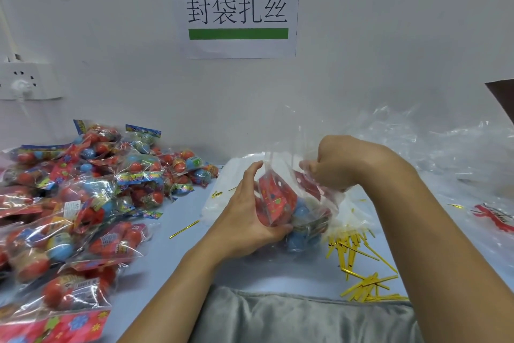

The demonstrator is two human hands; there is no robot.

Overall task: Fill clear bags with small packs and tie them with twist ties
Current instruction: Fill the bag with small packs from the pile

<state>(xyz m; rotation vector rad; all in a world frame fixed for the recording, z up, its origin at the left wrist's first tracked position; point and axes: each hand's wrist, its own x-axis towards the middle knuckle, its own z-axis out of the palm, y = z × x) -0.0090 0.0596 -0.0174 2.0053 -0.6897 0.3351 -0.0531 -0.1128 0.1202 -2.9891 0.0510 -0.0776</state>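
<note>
The right hand [338,166] had its fingertips hidden behind crinkled film, gripping the mouth of the clear plastic bag [292,203]. The left hand [247,217] curled under the bag's base. Between both hands the bag stood upright, its long axis vertical, mouth upward, holding red-and-blue small packs [278,203].

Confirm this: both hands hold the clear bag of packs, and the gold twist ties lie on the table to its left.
Wrong side. The head view shows the pile of gold twist ties to the right of the clear bag, with only a couple of strays on the left. The left hand and right hand do hold it.
</note>
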